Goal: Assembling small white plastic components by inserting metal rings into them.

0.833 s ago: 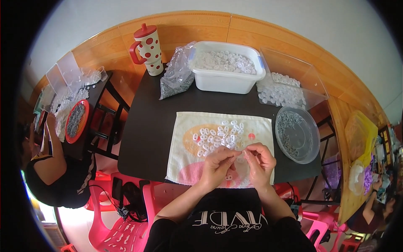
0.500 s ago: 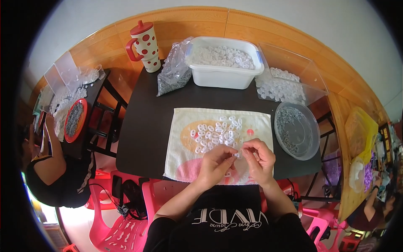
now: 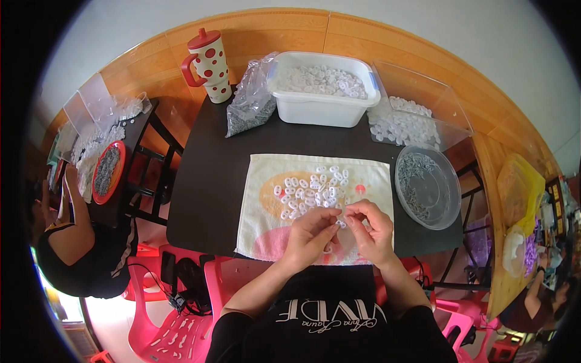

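Note:
Over the near part of a patterned towel, my two hands meet. My left hand is closed, pinching a small white plastic piece with two holes between thumb and fingertips. Close beside it, my right hand has its thumb and forefinger bent together at the same piece; anything between them is too small to make out. Beyond the hands, many similar white two-hole pieces lie scattered on the towel. To the right stands a round clear tub holding grey metal screws.
At the back are a spotted tumbler, a plastic bag of grey parts, a white bin of white pieces and a clear box of white parts. Another person sits left, near a red tray; pink chairs flank me.
My right hand has shifted slightly left, bringing its fingertips closer to the white piece in my left hand. My left hand has barely moved.

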{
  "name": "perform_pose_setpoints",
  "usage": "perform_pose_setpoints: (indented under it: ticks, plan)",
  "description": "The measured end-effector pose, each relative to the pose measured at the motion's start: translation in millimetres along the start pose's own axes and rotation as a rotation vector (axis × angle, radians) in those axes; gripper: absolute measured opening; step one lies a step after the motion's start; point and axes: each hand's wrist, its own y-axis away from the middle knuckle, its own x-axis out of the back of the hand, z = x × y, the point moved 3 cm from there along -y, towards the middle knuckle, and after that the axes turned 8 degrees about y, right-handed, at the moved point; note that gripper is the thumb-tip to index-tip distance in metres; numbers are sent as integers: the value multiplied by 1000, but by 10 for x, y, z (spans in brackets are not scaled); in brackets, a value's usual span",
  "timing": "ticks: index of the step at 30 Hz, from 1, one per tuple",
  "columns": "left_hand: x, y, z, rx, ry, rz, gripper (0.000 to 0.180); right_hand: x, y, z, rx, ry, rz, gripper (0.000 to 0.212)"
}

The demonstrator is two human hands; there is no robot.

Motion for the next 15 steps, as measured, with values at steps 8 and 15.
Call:
perform_pose_setpoints:
  ticks: [8,15]
  plan:
    - [5,4,13,-11,3,-10,28,0,-25,-21,7,39,-27,16]
    - [-1,-1,65,-75,-17,-1,24,-35,-67,-65,78,118,-42,15]
